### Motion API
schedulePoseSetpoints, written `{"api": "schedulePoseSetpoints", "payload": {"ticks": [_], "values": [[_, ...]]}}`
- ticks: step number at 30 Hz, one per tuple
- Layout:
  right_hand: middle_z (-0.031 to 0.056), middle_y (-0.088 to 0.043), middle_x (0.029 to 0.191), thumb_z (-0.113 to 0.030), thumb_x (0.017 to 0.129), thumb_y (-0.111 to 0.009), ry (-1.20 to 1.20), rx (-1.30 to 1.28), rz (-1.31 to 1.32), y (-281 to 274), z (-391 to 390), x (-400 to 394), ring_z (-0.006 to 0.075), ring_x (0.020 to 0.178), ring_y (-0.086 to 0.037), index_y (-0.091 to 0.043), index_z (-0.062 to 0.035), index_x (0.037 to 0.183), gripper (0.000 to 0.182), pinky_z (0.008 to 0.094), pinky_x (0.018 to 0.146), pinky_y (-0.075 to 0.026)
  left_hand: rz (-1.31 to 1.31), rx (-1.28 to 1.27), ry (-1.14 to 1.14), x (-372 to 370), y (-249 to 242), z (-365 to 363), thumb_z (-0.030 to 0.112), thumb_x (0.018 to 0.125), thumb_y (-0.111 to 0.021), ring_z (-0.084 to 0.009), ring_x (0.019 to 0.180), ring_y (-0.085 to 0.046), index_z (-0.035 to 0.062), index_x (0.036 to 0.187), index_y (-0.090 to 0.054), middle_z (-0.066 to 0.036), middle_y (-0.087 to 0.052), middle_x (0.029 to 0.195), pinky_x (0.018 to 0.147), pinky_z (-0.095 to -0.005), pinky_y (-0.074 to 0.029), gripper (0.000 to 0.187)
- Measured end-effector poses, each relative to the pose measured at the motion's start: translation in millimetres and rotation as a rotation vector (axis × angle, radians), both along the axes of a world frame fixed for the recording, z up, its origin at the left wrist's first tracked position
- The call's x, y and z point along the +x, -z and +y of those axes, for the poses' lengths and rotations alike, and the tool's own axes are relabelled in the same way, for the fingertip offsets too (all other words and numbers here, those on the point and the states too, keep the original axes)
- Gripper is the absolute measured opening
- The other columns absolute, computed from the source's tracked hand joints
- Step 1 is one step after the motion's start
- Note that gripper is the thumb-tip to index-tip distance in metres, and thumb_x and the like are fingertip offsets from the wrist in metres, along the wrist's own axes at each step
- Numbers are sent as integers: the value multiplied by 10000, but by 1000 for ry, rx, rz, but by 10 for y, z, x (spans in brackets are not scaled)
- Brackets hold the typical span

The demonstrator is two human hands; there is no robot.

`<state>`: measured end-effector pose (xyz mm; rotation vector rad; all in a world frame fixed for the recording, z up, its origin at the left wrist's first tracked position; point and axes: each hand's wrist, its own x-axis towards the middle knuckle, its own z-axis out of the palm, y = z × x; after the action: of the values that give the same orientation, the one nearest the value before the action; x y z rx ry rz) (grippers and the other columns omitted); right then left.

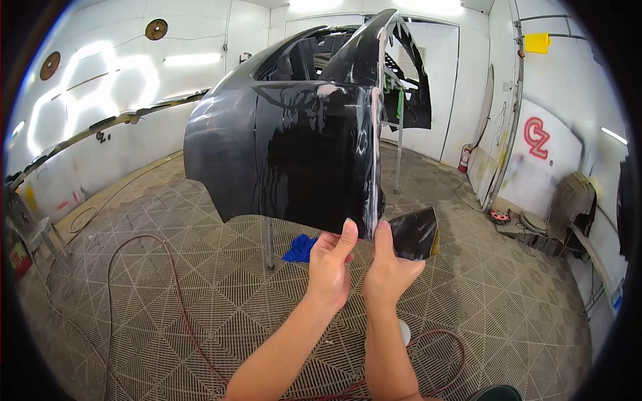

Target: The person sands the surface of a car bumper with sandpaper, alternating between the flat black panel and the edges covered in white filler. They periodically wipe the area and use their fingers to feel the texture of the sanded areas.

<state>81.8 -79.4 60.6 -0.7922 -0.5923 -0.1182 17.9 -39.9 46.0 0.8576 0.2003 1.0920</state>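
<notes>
A black car body panel (311, 157) stands upright on a stand before me, with wet streaks down its face. Pinkish-white filler runs along its right edge (375, 154). My left hand (331, 264) is closed at the lower right corner, thumb up against the bottom edge and fingertips hidden behind. Beside it, my right hand (389, 271) has its thumb at the same corner and its other fingers folded out of sight. From behind this hand juts a dark sheet of sandpaper (416, 234) with a yellowish-brown back; it appears gripped there.
Below the panel lies a blue cloth (299, 248) near a stand leg (270, 244). A red hose (177, 287) loops over the grated floor (221, 314). At the right wall are a fire extinguisher (465, 158) and a leaning dark part (570, 207). A stool (45, 234) stands left.
</notes>
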Motion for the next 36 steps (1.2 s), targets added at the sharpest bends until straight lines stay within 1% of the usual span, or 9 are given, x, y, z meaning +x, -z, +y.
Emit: {"api": "schedulePoseSetpoints", "payload": {"ticks": [12,14,18,21,23,28,32,34,36], "values": [[40,-718,804,-63,866,-788,42,-49,-43,-118,-99,-77,124,691,-678,-687,26,894,138,286,632,-520,-39,3,-2,12,0,-22,421,945,-758,-88,930,-578,149,941,-546,39,-646,971,844,-318,-397,345],[-5,-656,793,-12,887,-739,67,26,-54,-117,-84,-120,98,682,-607,-650,1,861,94,282,624,-469,-23,3,-14,15,-42,-53,426,944,-757,-93,932,-577,150,941,-537,35,-645,973,851,-324,-392,353],[1,-665,813,-15,884,-750,-19,-69,30,-125,-103,-88,99,688,-613,-646,7,885,106,277,632,-478,-23,29,-9,12,4,7,446,943,-753,-112,942,-569,142,961,-520,17,-639,982,869,-344,-379,383],[3,-670,833,-17,881,-758,40,6,-25,-92,-105,-107,97,692,-617,-643,3,883,117,273,634,-483,8,6,-32,6,-35,-47,448,948,-745,-115,942,-577,143,966,-517,12,-646,982,867,-348,-378,380],[6,-673,850,-16,879,-761,-72,-25,66,-146,-91,-70,95,700,-620,-650,4,896,114,272,629,-485,8,19,-35,-5,-38,-32,444,951,-743,-112,938,-586,141,969,-519,12,-652,979,869,-350,-379,377],[0,-673,820,-23,871,-769,-27,47,4,-78,-102,-80,95,684,-620,-671,10,917,113,272,610,-484,4,27,-37,15,19,22,438,960,-734,-107,930,-606,139,984,-533,13,-668,975,868,-352,-389,362],[-2,-673,871,15,845,-766,-218,-78,96,-21,-130,21,92,736,-625,-664,10,948,145,270,656,-494,39,11,-50,5,93,63,447,969,-717,-109,921,-603,157,975,-583,24,-668,975,856,-341,-402,320],[55,-719,895,-47,854,-788,-101,8,26,194,-245,-18,117,745,-681,-672,32,1004,205,276,640,-535,36,27,-43,-6,64,46,454,973,-708,-108,907,-600,163,962,-602,27,-669,967,851,-338,-408,310],[30,-679,880,-60,866,-801,31,95,266,420,-273,-13,99,730,-641,-645,14,1058,257,254,653,-527,102,86,-87,-62,-24,-20,505,985,-668,-108,892,-587,168,953,-624,21,-672,977,856,-332,-407,341]]}}
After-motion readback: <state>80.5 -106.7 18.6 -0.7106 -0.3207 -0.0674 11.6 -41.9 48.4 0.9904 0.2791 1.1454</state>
